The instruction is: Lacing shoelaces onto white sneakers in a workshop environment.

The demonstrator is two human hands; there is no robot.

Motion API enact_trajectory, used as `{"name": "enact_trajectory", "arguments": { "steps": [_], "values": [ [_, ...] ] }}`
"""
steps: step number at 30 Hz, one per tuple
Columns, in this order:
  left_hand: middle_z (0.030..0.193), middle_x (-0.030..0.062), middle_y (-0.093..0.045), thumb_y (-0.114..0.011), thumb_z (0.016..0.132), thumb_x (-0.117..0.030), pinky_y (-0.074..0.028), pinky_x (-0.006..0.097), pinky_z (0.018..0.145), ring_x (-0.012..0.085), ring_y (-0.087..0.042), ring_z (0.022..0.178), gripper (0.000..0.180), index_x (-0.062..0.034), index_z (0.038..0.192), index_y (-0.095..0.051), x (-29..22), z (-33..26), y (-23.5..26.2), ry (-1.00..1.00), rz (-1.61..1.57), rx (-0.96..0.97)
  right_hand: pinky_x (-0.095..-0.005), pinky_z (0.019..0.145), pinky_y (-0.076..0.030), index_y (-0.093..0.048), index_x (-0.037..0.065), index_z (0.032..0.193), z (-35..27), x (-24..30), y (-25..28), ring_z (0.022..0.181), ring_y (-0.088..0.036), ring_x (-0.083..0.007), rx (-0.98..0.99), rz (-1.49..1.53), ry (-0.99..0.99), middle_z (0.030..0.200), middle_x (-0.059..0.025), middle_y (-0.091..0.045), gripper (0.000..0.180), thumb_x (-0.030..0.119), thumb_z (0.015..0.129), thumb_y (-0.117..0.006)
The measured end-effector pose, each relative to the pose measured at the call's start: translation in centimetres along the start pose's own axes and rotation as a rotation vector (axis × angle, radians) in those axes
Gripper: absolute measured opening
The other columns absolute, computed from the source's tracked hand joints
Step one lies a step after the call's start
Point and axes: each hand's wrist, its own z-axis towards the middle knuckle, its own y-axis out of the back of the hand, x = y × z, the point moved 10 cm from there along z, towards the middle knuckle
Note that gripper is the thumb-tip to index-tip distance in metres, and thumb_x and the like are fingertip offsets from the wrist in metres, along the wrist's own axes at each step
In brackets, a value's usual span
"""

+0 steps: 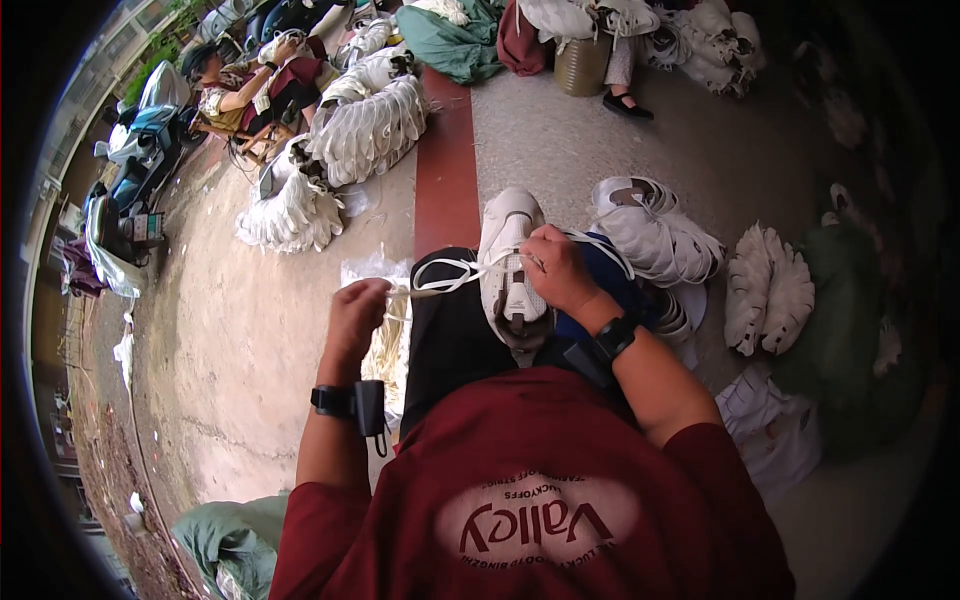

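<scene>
A white sneaker lies across my lap, its toe pointing away from me. A white shoelace runs from it to the left, with a loop hanging over my dark-trousered thigh. My left hand is closed on the lace's left end, held out beside the knee. Above the middle of the sneaker, my right hand pinches the lace close to the eyelets; more lace trails out to its right. The fingertips of the right hand partly cover the upper.
White shoe uppers are piled right of my knees, with another bundle farther right. Larger bundles stand ahead left, near a seated person. A scooter stands far left. Green sacks lie at the back.
</scene>
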Motion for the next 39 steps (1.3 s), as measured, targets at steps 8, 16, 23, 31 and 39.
{"name": "enact_trajectory", "arguments": {
  "steps": [8, 16, 23, 31, 39],
  "values": [
    [0.077, 0.0042, -0.056, -0.052, 0.088, -0.006, -0.051, 0.015, 0.055, 0.0094, -0.057, 0.065, 0.005, -0.0017, 0.089, -0.053, 12.4, 1.4, 4.3, 0.237, -0.984, -0.05, -0.0432, 0.064, -0.044, -0.058, 0.003, 0.071, 0.1, 0.8, -4.7, 0.072, -0.055, -0.0367, 0.309, -0.068, 0.071, 0.073, -0.0176, -0.056, 0.007, 0.009, 0.075, -0.057],
    [0.071, -0.0002, -0.056, -0.061, 0.086, -0.018, -0.041, 0.018, 0.052, 0.0071, -0.051, 0.06, 0.012, -0.0079, 0.082, -0.055, 4.3, 3.9, -9.7, 0.185, -0.53, 0.307, -0.0424, 0.073, -0.044, -0.057, 0.0, 0.084, 0.8, 1.0, -5.2, 0.082, -0.055, -0.038, 0.436, -0.145, -0.083, 0.083, -0.02, -0.055, 0.02, 0.009, 0.067, -0.063],
    [0.065, -0.0029, -0.054, -0.065, 0.082, -0.013, -0.04, 0.018, 0.049, 0.0047, -0.047, 0.052, 0.011, -0.0067, 0.077, -0.057, 3.0, 6.6, -13.6, 0.063, -0.34, 0.317, -0.0395, 0.078, -0.044, -0.056, -0.001, 0.095, 0.2, 0.8, -5.2, 0.089, -0.053, -0.0362, 0.47, -0.092, -0.147, 0.092, -0.0191, -0.053, 0.041, 0.011, 0.06, -0.071],
    [0.07, 0.0041, -0.061, -0.062, 0.078, 0.002, -0.047, 0.021, 0.055, 0.0086, -0.057, 0.06, 0.007, -0.0016, 0.076, -0.057, 3.4, 8.4, -14.4, -0.089, -0.234, 0.242, -0.0376, 0.082, -0.044, -0.055, -0.001, 0.104, 0.0, 0.5, -4.7, 0.093, -0.053, -0.035, 0.368, -0.083, -0.143, 0.099, -0.0185, -0.052, 0.052, 0.007, 0.057, -0.076],
    [0.064, 0.0139, -0.06, -0.064, 0.069, -0.005, -0.046, 0.03, 0.055, 0.0237, -0.06, 0.057, 0.008, -0.0021, 0.069, -0.057, -2.0, 6.0, -16.2, -0.648, 0.629, 0.021, -0.0399, 0.082, -0.044, -0.054, -0.001, 0.103, -0.4, -0.4, -4.4, 0.093, -0.053, -0.0363, 0.324, -0.043, -0.152, 0.098, -0.0202, -0.052, 0.048, 0.006, 0.059, -0.072]
  ]
}}
